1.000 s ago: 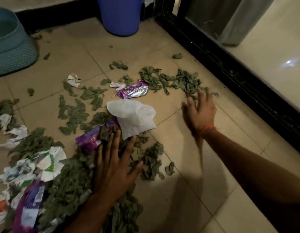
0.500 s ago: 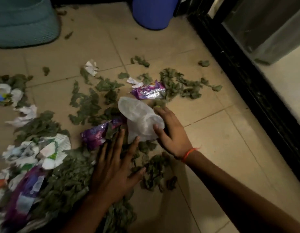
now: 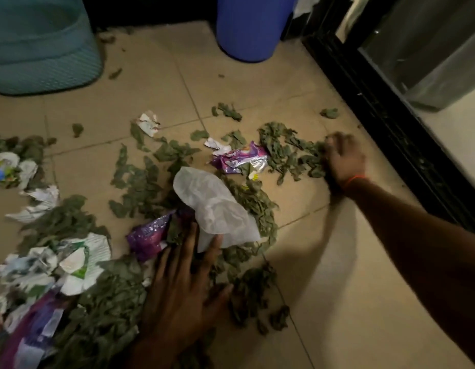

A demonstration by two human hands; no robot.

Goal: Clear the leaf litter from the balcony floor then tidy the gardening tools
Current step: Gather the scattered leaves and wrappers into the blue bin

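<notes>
Leaves (image 3: 140, 182) lie scattered over the floor (image 3: 337, 275), densest lower left, mixed with paper scraps (image 3: 79, 259) and purple wrappers (image 3: 239, 158). Left hand (image 3: 177, 291) rests flat on the pile, fingers spread, tips touching a white bag (image 3: 215, 206). Right hand (image 3: 343, 155) is blurred among leaves beside the door track (image 3: 391, 123); its grip cannot be told. Blue bin (image 3: 249, 25) and teal basket (image 3: 39, 49) are cut off at the top.

Two bare hands show: the left hand (image 3: 177, 288) at six o'clock, the right hand (image 3: 344, 157) at three. Two crinkled purple foil wrappers (image 3: 239, 158) lie mid-floor, one white translucent plastic bag (image 3: 215, 206) between them. One blue plastic barrel (image 3: 251, 25) at twelve, one teal woven basket (image 3: 42, 46) at ten. Green leaf scraps (image 3: 140, 182) and torn white papers (image 3: 148, 123) are blurred, perhaps dozens.
</notes>
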